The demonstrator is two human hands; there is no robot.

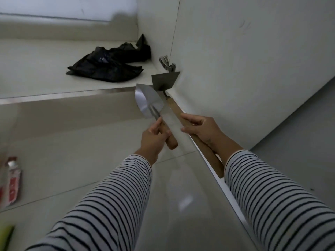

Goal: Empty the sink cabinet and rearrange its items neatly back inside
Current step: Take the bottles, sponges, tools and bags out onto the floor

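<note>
My left hand [154,137] grips the wooden handle of a small hand trowel [147,101], its shiny pointed blade aimed up at the cabinet's front edge. My right hand [201,130] holds the long wooden handle of a hoe [165,79], whose flat grey blade hangs just above the cabinet floor [36,69] at its right front corner. The two tools sit side by side, nearly touching. A crumpled black plastic bag [110,65] lies on the cabinet floor toward the back right.
The open cabinet door [244,69] stands on the right, its metal hinge [167,64] just behind the hoe blade. On the tiled floor at the far left stands a bottle with a red label [11,180]; something green [5,234] shows at the bottom left corner.
</note>
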